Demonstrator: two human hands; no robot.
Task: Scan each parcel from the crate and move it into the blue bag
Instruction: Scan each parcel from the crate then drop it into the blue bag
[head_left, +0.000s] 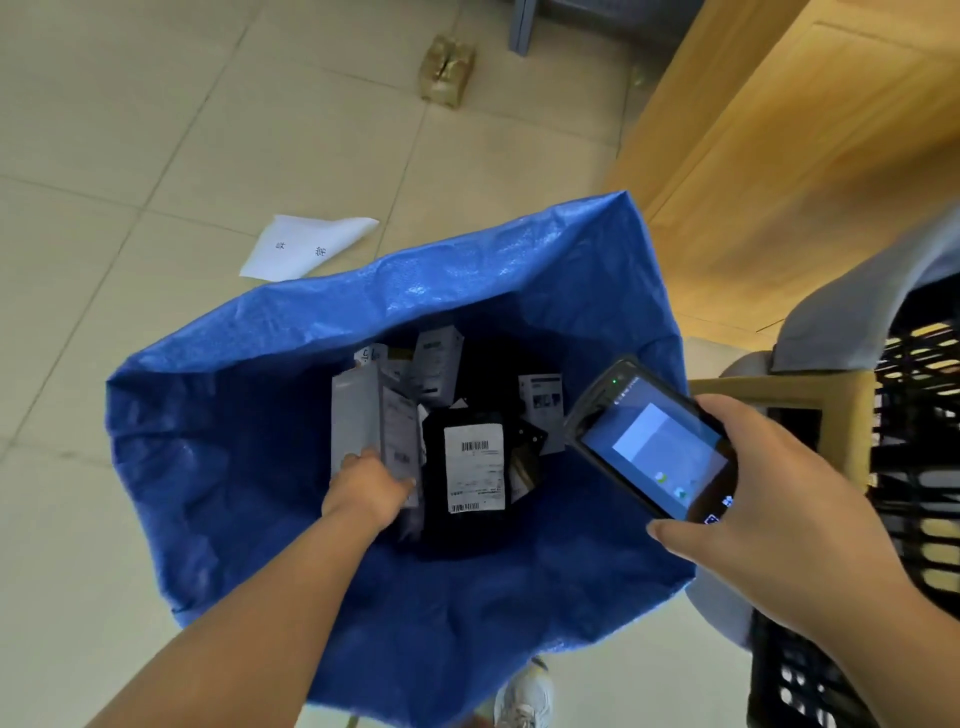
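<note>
Parcels (436, 374) heaped at the bottom of an open blue woven-plastic bag (249, 441).
The right hand (779, 499) curls round a black handheld scanner with a lit screen (654, 441), and the black lattice plastic crate (914, 415) sits just behind its wrist. The left hand (366, 486) meets the lower edge of a flat pale grey parcel (356, 415) inside the bag. Its fingers are hidden, so I cannot tell whether it grips.
</note>
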